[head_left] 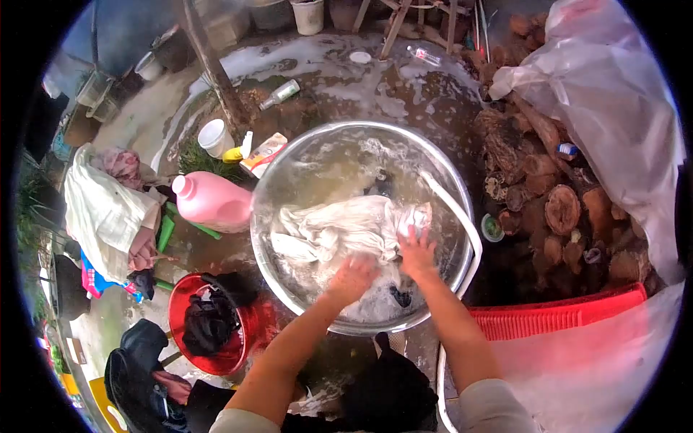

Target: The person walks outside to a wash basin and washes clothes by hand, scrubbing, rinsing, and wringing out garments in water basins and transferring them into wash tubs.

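Note:
A large metal basin (pixel 268 268) holds soapy water and a wet white cloth garment (pixel 339 222). My right hand (pixel 419 254) lies on the garment's right end, fingers spread. Just below the cloth, low over the suds, is my left hand (pixel 352 278); its fingers look stretched out, though somewhat blurred. Neither hand shows a grip on the fabric. A white hose (pixel 462 216) hangs over the basin's right rim, its end inside. Small dark pieces of cloth (pixel 399 296) show in the water, one close to my right wrist.
Left of the basin stand a pink jug (pixel 213 202), a yellow spray bottle (pixel 238 151) and a red bucket (pixel 175 326) of dark clothes. White cloth (pixel 108 209) is piled farther left. Chopped logs (pixel 562 208), plastic sheeting (pixel 613 94) and a red ridged plastic piece (pixel 563 315) lie right.

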`<state>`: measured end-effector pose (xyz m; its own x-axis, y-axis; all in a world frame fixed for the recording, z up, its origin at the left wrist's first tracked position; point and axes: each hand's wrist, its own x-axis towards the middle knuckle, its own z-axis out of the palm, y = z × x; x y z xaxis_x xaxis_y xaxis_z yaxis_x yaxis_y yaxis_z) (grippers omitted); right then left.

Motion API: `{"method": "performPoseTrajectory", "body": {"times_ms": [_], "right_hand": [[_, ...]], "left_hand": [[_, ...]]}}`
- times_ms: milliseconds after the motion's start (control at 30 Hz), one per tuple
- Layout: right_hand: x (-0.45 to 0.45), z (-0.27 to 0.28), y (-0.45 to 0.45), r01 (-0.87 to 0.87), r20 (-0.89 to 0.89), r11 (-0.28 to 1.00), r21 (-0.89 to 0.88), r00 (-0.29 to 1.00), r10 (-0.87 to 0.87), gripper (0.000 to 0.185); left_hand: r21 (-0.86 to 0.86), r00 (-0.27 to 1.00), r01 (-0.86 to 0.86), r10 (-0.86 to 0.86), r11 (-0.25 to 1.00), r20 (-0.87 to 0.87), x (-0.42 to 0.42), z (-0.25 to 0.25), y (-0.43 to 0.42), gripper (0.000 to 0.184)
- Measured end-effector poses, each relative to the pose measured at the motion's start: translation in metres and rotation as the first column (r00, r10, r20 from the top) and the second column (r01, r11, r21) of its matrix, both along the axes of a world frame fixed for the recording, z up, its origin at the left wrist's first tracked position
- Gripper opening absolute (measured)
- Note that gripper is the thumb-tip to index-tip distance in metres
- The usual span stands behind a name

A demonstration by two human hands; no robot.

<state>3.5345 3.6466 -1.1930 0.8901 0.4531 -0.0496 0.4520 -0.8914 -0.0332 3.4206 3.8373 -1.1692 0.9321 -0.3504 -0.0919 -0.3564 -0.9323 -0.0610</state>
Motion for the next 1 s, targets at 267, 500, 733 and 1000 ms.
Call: {"method": "performPoseTrajectory", "body": {"times_ms": [267,500,733,1000], "right_hand": [[0.041,0.055,-0.031,0.231,-0.457,0.938,-0.260,0.826,-0.330,0.039],[0.077,0.126,-0.063,0.410,-0.187,0.910,0.058,0.900,-0.393,0.034],[-0.067,0.112,0.115,0.743,-0.788,0.288,0.604,0.504,0.355,0.057],[-0.030,0.023,0.085,0.719,-0.769,0.284,0.635,0.624,0.141,0.049]], "left_hand": [[0.103,0.854,-0.346,0.359,0.932,-0.376,-0.001,-0.033,0.088,0.027],[-0.153,0.521,-0.844,0.853,0.514,-0.008,-0.001,0.088,0.159,0.028],[-0.409,0.510,-0.791,0.860,0.455,-0.028,0.054,0.060,0.024,0.028],[-0.641,0.711,-0.603,0.685,0.475,-0.160,0.032,0.051,-0.025,0.035]]}}
